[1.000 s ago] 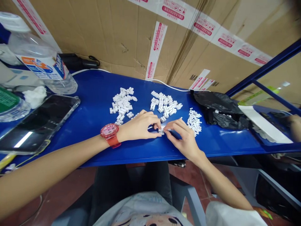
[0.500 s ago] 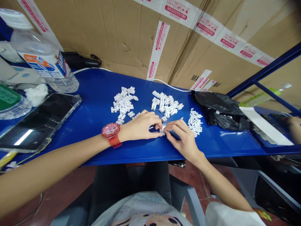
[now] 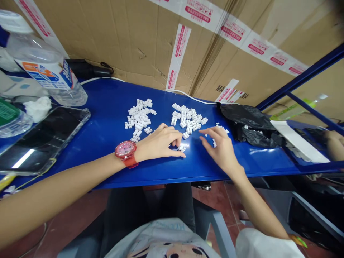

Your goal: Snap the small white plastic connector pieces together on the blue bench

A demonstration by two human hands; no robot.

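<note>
Right hand (image 3: 221,150) pulled away from left hand (image 3: 158,143), now over white pieces (image 3: 216,138)

taped cardboard wall (image 3: 107,36) behind blue table (image 3: 107,107), red floor (image 3: 67,218)

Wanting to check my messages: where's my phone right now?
In the head view, the smartphone lies at the left end of the blue table, between the water bottle and the left forearm.

On the table (image 3: 107,104), a heap of small plastic connectors (image 3: 139,120) lies beside a second heap (image 3: 186,118), with a smartphone (image 3: 45,139) and water bottle (image 3: 48,75) to their left, a plastic bag (image 3: 245,123) to their right, and a cardboard carton (image 3: 120,43) behind the table.
</note>
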